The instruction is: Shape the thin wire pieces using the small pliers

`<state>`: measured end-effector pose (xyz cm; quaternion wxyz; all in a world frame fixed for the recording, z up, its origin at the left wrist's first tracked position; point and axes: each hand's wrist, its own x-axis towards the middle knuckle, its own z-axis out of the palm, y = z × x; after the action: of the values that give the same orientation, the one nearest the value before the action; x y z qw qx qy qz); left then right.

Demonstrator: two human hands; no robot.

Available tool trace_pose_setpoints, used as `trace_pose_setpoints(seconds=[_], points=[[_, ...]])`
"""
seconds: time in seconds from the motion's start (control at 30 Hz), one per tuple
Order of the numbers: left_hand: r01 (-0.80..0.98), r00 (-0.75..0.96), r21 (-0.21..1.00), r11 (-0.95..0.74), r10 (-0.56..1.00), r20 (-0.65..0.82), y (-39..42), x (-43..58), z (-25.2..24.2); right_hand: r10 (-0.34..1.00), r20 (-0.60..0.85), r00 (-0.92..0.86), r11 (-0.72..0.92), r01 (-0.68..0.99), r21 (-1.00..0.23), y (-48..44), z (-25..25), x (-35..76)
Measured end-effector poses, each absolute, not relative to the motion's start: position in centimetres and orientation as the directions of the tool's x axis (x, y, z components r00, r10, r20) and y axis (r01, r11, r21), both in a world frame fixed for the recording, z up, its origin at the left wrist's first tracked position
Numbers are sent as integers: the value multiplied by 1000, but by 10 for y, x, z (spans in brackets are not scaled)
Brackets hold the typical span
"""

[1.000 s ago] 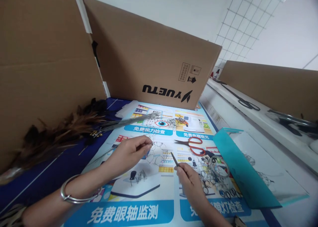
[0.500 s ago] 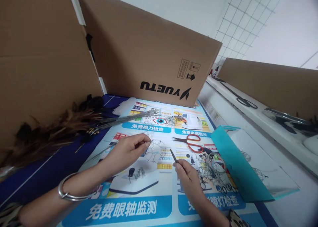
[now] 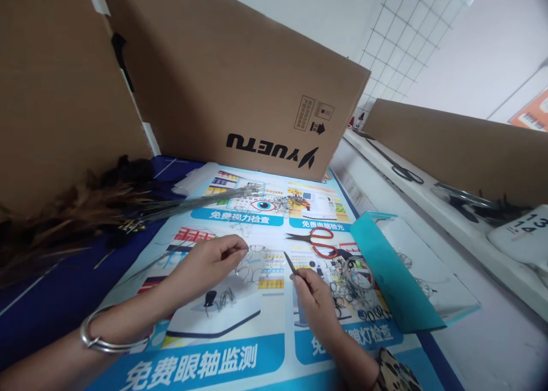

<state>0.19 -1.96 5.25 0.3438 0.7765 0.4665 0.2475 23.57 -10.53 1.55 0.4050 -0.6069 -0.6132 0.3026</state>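
My left hand (image 3: 225,257) is closed in a pinch on a fine wire piece (image 3: 256,265), whose thin loops spread out to the right of the fingertips. Slim dark tweezers (image 3: 289,262) are held in my right hand (image 3: 314,299), tip pointing up and left toward the loops but apart from them. Red-handled scissors (image 3: 319,242) lie just beyond the right hand. Beside that hand is a tangled heap of wire rings and loops (image 3: 351,282). Several bent wires with a dark tip (image 3: 220,298) lie below the left hand.
A teal-edged open box (image 3: 398,277) with some wire pieces stands at the right. A bundle of straight wires (image 3: 201,201) and dark feathery stems (image 3: 94,208) lie at the left. A tall cardboard panel (image 3: 240,77) closes off the back. Black scissors (image 3: 406,174) rest on the white ledge.
The view has swung a little to the right, so everything sits further left in the picture. Both hands keep nearly the same pose and grip.
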Motion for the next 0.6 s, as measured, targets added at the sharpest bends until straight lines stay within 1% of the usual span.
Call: trace_pose_setpoints(seconds=[0.2,0.33,0.6], points=[[541,414,789,-292,909,52,-22,3,46,984,166,68,100,559,-823,-107,13,235],[530,398,807,-260,917,34,-21,6,35,982,167,86,91,562,-822,-105,13,236],[626,370,748,-219,928,-37,-7,10,9,979,185,90,96,594,-799,-101,11,239]])
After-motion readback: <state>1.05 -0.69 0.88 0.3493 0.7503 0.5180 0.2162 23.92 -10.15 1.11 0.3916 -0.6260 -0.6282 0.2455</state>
